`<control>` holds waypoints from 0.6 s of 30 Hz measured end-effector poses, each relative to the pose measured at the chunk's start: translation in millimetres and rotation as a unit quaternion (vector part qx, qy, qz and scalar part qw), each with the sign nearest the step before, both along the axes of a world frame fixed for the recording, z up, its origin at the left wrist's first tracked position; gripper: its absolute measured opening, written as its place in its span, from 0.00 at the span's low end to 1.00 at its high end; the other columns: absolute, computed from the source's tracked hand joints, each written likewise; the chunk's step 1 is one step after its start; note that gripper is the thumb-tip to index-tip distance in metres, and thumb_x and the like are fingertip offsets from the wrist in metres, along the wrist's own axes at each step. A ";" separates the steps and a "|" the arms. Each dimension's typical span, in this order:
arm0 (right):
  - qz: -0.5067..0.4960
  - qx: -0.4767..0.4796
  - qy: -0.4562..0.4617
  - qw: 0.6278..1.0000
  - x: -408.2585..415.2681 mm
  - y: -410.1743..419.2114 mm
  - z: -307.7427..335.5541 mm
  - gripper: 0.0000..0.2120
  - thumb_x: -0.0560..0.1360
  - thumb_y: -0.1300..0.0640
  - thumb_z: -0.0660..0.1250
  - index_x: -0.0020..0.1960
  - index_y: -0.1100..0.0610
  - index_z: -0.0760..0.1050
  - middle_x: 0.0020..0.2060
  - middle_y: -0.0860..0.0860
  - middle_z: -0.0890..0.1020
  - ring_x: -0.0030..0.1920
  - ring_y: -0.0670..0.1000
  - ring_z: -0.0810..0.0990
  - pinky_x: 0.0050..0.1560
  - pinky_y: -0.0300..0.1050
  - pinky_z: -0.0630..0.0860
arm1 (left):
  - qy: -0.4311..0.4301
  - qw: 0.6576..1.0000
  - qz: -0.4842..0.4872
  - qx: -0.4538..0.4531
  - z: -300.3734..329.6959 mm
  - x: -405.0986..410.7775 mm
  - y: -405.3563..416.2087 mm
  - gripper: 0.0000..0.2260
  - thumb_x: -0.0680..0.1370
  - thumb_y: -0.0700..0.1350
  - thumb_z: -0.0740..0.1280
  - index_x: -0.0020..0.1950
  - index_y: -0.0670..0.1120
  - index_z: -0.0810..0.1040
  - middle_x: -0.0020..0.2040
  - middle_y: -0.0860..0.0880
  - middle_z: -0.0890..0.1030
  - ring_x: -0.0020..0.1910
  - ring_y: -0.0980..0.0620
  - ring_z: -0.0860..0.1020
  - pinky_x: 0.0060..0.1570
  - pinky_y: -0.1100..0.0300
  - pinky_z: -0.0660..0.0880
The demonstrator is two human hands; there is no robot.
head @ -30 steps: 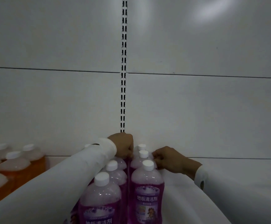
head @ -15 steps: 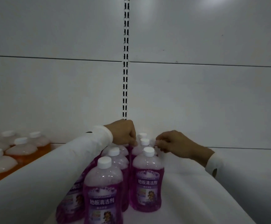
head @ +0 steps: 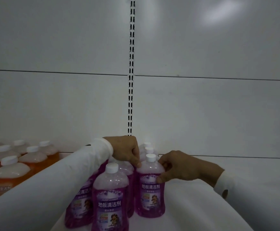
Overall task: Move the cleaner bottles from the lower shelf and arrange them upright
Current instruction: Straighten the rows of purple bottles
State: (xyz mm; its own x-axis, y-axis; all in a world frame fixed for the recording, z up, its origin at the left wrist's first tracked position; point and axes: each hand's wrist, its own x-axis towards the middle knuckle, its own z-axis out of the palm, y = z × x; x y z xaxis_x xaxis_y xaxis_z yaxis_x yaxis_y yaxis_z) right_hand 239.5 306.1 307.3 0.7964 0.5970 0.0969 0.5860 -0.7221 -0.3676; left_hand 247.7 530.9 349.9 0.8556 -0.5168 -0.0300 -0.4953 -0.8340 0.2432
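Both hands, left hand [head: 127, 151] and right hand [head: 177, 166], clasp the shoulders of one upright purple cleaner bottle [head: 150, 187] among several standing on the shelf [head: 194, 205], so arranging seems well advanced.

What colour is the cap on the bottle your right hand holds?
White, on the purple bottle in the head view.

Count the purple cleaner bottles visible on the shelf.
6. Front left bottle; second bottle behind it; third bottle half under the left sleeve; front right bottle, held by the right hand; middle right bottle and back right bottle behind that. More may hide under the sleeve.
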 end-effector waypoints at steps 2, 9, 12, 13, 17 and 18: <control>-0.001 0.016 -0.008 1.000 0.8 0.2 -2.2 0.16 0.69 0.44 0.75 0.52 0.52 0.81 0.43 0.45 0.84 0.41 0.44 0.81 0.42 0.33 0.75 | 0.000 1.000 -0.002 -0.011 -1.5 0.4 1.6 0.09 0.73 0.50 0.72 0.48 0.47 0.86 0.39 0.54 0.84 0.38 0.59 0.77 0.48 0.60 0.76; 0.006 0.069 -0.041 0.997 -2.6 -3.1 -14.5 0.13 0.69 0.45 0.76 0.47 0.51 0.79 0.38 0.42 0.81 0.35 0.39 0.77 0.37 0.28 0.71 | -0.005 0.999 0.003 -0.037 -8.6 2.8 4.8 0.06 0.73 0.49 0.73 0.47 0.50 0.86 0.35 0.62 0.82 0.36 0.63 0.77 0.45 0.64 0.73; 0.005 0.082 -0.020 0.996 -2.5 -6.2 -17.0 0.18 0.68 0.44 0.76 0.50 0.55 0.81 0.42 0.48 0.84 0.39 0.44 0.80 0.40 0.35 0.75 | -0.017 0.998 0.006 -0.054 -9.8 -2.5 3.4 0.05 0.73 0.48 0.73 0.46 0.50 0.86 0.32 0.62 0.81 0.31 0.66 0.74 0.41 0.66 0.70; 0.007 0.081 -0.015 0.997 -1.9 -7.3 -17.2 0.18 0.68 0.44 0.76 0.51 0.54 0.81 0.43 0.49 0.85 0.40 0.46 0.81 0.42 0.38 0.77 | -0.030 0.998 0.009 -0.062 -9.0 -6.3 2.6 0.05 0.73 0.48 0.73 0.46 0.49 0.86 0.31 0.62 0.80 0.29 0.67 0.74 0.39 0.68 0.69; 0.015 0.070 0.017 0.997 -2.1 -13.5 -10.4 0.21 0.68 0.44 0.76 0.56 0.52 0.80 0.48 0.45 0.84 0.46 0.44 0.82 0.48 0.36 0.78 | -0.111 0.986 0.045 -0.113 2.4 -19.8 15.6 0.06 0.75 0.48 0.71 0.46 0.46 0.86 0.31 0.63 0.79 0.27 0.67 0.73 0.35 0.72 0.68; -0.001 0.081 0.011 0.997 -2.2 -15.0 -6.4 0.22 0.67 0.43 0.76 0.57 0.52 0.79 0.48 0.45 0.84 0.47 0.43 0.82 0.48 0.35 0.78 | -0.127 0.983 0.059 -0.119 5.7 -23.1 23.6 0.06 0.75 0.47 0.70 0.46 0.46 0.86 0.32 0.62 0.80 0.28 0.67 0.73 0.36 0.71 0.69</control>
State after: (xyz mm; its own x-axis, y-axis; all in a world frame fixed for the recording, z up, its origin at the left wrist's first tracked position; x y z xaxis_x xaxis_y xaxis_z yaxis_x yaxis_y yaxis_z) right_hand 237.3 291.1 300.9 0.8003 0.5736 0.1748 0.5756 -0.6534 -0.4916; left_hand 224.6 554.5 355.6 0.8742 -0.3800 0.3024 -0.4686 -0.8236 0.3196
